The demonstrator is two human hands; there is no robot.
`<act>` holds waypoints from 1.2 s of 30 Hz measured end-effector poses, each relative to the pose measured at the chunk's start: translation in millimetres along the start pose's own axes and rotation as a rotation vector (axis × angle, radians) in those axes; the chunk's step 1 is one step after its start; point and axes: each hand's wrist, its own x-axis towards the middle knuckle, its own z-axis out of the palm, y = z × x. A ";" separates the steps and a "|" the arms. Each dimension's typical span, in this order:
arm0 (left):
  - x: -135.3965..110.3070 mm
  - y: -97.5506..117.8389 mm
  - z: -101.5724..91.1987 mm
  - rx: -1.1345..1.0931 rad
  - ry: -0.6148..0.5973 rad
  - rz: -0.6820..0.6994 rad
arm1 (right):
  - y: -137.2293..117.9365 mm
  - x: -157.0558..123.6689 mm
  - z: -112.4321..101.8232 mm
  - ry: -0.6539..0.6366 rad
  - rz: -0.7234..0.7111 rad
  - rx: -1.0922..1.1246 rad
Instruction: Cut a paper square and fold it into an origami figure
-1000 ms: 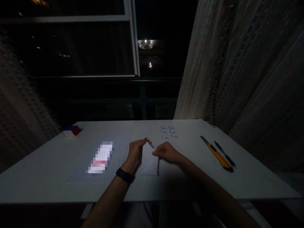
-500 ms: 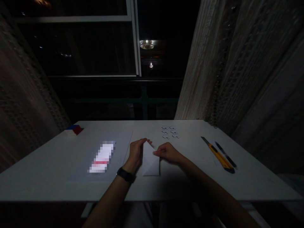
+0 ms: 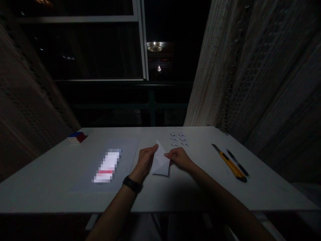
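Observation:
A folded white paper (image 3: 161,166), pointed at its far end and squared off at the near end, is between my two hands. My left hand (image 3: 147,157), with a dark band on the wrist, pinches its left edge, the thumb lying on top near the point. On the other side my right hand (image 3: 180,158) grips the right edge between thumb and fingers. A crease crosses the paper at the level of the hands, with diagonal creases below it. The fingers under the paper are hidden.
On the white table (image 3: 200,194), a lit phone (image 3: 107,165) lies on a pale sheet (image 3: 131,150) at left. A multicoloured block (image 3: 77,137) sits far left. Several small marked paper pieces (image 3: 179,139) lie beyond my right hand. A yellow utility knife (image 3: 229,163) and a pen (image 3: 237,162) lie right.
The paper has shifted slightly away from me and its near edge now sits farther forward. My left thumb has come over the top of the paper; the right hand moved slightly.

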 end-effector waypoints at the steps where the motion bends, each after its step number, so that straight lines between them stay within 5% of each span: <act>1: -0.8 -0.8 1.2 0.034 -0.029 -0.001 | -0.1 0.5 -1.1 0.019 -0.003 -0.012; 9: 7.0 -7.5 -4.1 0.039 0.008 0.027 | -2.0 -2.3 -0.9 0.205 -0.132 -0.189; 15: 7.0 -13.0 -4.8 0.088 -0.013 0.014 | 0.5 -1.5 4.3 0.108 -0.208 -0.318; 22: 7.4 -15.0 -1.5 0.113 -0.149 0.044 | 3.4 0.8 -0.7 0.163 -0.296 -0.466; 27: 3.4 -11.5 0.8 0.111 -0.152 0.001 | 9.1 3.1 0.2 0.201 -0.190 -0.258; 36: 1.3 -11.5 -1.5 0.195 -0.212 -0.078 | 10.9 10.1 -17.8 0.016 0.039 0.185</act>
